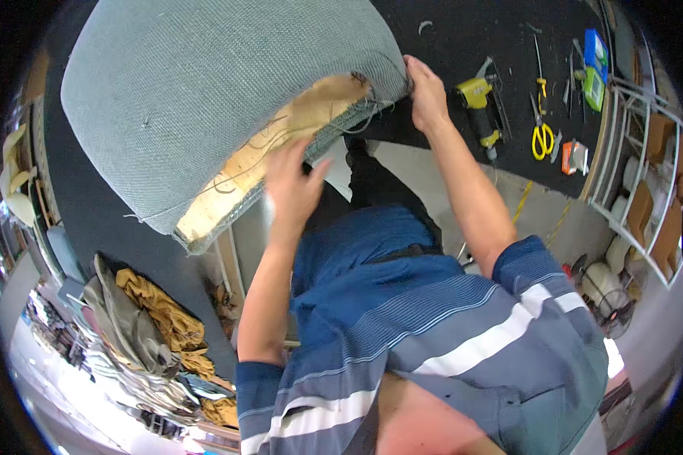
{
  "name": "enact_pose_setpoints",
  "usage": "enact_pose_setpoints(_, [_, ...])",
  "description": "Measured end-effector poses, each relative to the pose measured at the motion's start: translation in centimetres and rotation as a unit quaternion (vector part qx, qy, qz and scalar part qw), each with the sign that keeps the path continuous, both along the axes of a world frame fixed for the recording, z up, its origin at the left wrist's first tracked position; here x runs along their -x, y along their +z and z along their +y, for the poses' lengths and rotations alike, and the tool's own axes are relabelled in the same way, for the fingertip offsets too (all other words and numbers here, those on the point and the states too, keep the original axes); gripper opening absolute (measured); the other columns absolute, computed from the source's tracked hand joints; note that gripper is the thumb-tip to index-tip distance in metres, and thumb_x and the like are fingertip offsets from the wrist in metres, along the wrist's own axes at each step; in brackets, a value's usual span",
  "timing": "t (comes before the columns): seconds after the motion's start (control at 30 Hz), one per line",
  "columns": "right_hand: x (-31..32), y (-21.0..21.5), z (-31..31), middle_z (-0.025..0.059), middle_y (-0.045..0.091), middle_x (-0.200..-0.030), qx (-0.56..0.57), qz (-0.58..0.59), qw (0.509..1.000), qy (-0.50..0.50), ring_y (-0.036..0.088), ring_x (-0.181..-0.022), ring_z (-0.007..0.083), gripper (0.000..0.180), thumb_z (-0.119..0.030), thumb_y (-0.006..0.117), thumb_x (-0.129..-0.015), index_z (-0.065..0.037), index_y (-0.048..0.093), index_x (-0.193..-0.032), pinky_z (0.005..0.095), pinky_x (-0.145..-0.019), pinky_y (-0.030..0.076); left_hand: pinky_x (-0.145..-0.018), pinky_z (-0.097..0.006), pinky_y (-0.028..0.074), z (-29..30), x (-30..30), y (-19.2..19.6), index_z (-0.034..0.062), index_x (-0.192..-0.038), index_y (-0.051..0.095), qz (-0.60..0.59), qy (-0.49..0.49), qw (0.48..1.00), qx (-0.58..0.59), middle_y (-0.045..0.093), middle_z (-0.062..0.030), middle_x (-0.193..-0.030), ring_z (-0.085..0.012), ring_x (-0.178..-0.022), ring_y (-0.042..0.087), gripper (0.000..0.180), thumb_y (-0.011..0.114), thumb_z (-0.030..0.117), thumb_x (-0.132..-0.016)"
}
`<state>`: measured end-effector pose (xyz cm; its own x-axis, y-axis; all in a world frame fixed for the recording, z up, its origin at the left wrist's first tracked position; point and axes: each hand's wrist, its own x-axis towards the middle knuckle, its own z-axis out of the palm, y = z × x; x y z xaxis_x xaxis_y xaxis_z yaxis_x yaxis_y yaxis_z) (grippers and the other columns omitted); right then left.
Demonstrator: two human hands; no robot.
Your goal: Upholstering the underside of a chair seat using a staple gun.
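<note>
A large grey-green upholstered cushion (228,98), probably a chair seat or back, lies tilted at the table's near edge. Along its near side the fabric is not closed, and a strip of pale wood frame (239,173) shows with loose dark threads across it. My left hand (292,182) is at this exposed strip, blurred by motion, thumb held away from the fingers; I see nothing in it. At the cushion's right corner, my right hand (428,95) is pressed round the fabric edge and steadies it. Its fingertips are partly hidden behind the cushion.
On the black table (463,26) at right lie a yellow-green staple gun (476,106), yellow-handled scissors (542,140), a screwdriver (540,80), a small orange-white box (575,158) and a blue-green package (596,72). Brown fabric (163,311) is heaped at left; a white metal rack (637,167) stands right.
</note>
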<state>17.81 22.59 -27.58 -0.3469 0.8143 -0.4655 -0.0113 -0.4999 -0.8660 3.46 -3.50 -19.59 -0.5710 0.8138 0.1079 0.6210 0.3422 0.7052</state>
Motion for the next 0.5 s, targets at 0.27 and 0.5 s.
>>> enact_pose_setpoints(0.27, [-3.8, 2.7, -6.4, 0.0027, 0.063, -0.083, 0.090, -0.187, 0.952, 0.225, 0.060, -0.066, 0.0108, 0.043, -0.048, 0.063, -0.098, -0.005, 0.065, -0.100, 0.0272, -0.060, 0.049, -0.078, -0.043, 0.043, 8.5, -2.8, -5.3, 0.0136, -0.103, 0.071, 0.130, -0.068, 0.989, 0.014, 0.066, -0.0046, -0.095, -0.0276, -0.095, 0.061, 0.026, 0.077, 0.025, -0.081])
enact_pose_setpoints(0.5, [-2.5, 2.3, -7.6, 0.0000, 0.062, -0.082, 0.169, -0.099, 0.962, 0.190, 0.059, -0.067, 0.0093, 0.023, -0.030, 0.066, -0.099, -0.007, 0.065, -0.099, 0.0258, -0.061, 0.048, -0.074, -0.044, 0.048, 8.7, -1.0, -6.0, 0.0105, -0.094, 0.072, 0.035, 0.007, 0.999, -0.001, 0.070, -0.0072, -0.093, -0.0324, -0.084, 0.065, 0.011, 0.070, 0.019, -0.087])
